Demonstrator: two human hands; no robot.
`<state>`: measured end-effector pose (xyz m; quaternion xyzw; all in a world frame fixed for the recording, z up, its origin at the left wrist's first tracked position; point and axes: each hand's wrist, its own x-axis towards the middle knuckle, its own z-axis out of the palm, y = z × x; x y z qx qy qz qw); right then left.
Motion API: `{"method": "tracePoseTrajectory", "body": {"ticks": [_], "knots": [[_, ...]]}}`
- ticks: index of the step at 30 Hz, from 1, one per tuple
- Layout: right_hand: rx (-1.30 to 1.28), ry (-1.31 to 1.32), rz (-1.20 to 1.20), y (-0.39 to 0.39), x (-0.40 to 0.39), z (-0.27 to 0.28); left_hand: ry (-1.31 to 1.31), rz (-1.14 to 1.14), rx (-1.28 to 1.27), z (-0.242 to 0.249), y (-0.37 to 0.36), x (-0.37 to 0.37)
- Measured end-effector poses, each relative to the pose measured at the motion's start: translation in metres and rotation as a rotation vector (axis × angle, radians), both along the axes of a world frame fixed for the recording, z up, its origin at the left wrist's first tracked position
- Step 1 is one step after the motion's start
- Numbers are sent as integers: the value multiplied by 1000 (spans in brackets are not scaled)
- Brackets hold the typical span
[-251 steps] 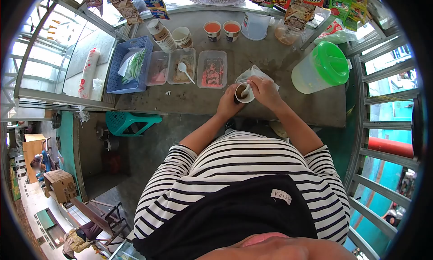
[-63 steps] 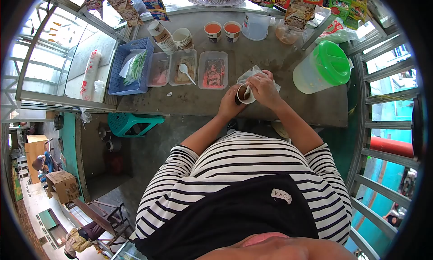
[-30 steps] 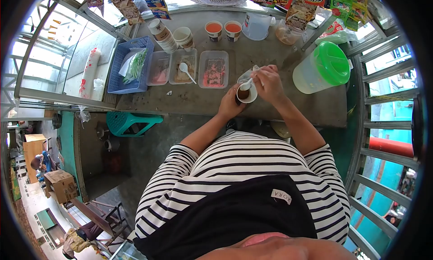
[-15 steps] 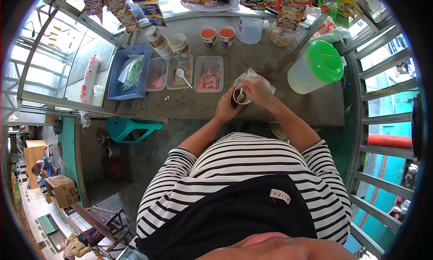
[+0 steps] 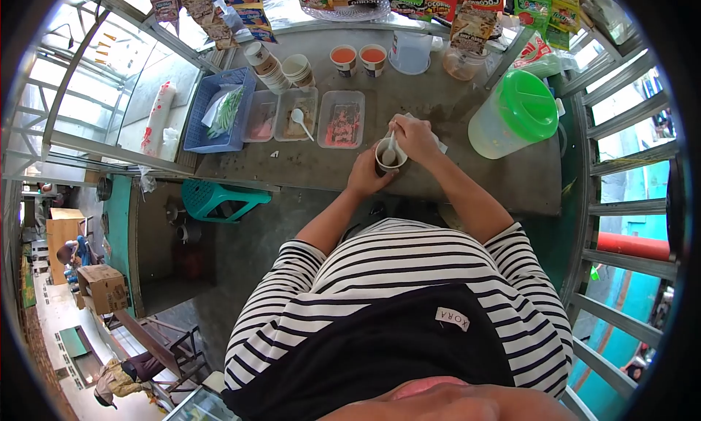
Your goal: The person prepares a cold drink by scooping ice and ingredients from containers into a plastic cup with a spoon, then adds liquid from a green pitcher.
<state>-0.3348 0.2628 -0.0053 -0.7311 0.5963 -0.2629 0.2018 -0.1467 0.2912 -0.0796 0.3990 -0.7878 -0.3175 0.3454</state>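
Observation:
My left hand (image 5: 367,175) is wrapped around a paper cup (image 5: 399,163) near the front edge of the counter. Dark brown content shows inside the cup. A white plastic spoon (image 5: 390,157) stands in it, its handle pinched by my right hand (image 5: 413,138). A whitish sheet, possibly plastic or paper (image 5: 441,143), lies partly hidden behind my right hand. Farther back are two paper cups of orange-red drink, a left one (image 5: 343,56) and a right one (image 5: 372,56).
Left of my hands are plastic tubs (image 5: 341,120), one holding another white spoon (image 5: 301,124), stacked paper cups (image 5: 297,69) and a blue basket (image 5: 213,114). A green-lidded container (image 5: 512,114) stands right, a clear pitcher (image 5: 410,52) behind. Sachets (image 5: 471,28) hang above; a teal stool (image 5: 226,200) is below.
My right hand has moved slightly up and away from the cup, so more of the spoon shows. My left hand keeps its hold. The whole view has shifted a little.

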Motion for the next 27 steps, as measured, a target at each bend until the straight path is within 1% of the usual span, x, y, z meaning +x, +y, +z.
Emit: {"method": "tracePoseTrajectory", "body": {"ticks": [2,4,5,7,9,11,13,14,16,18,20,22,23,25,26,27], "knots": [[14,12,-5,4,1,-5,-13,12,-2,-3,2,0],[-69,-185,25,2,0,-13,-24,24,-10,-7,0,0],[-65,-189,30,3,0,-16,-18,49,5,-8,0,-1],[-139,-52,-6,8,-1,-15,-8,78,25,-9,2,-2],[-111,-40,14,12,-1,-10,-41,69,2,-8,1,-3],[-91,-32,38,16,0,-1,-49,113,26,-6,1,-6],[-379,-51,213,20,2,3,-66,156,56,-4,1,-8],[-377,-56,219,21,3,3,-115,147,93,-4,-1,-10],[-400,93,350,22,6,11,-169,136,134,-1,-1,-9],[-399,61,328,18,7,13,-70,183,148,0,1,-10],[-402,34,303,20,5,14,-83,177,127,0,2,-11],[-346,221,368,23,4,15,-99,174,94,-9,-2,-11],[-351,220,364,24,4,13,-115,165,57,-13,-3,-10],[-298,136,347,28,5,7,-132,148,23,-13,-3,-11],[-298,138,343,29,1,4,-92,127,60,-14,-4,-11],[-330,86,332,30,-2,5,-51,108,99,-10,-3,-11]]}}
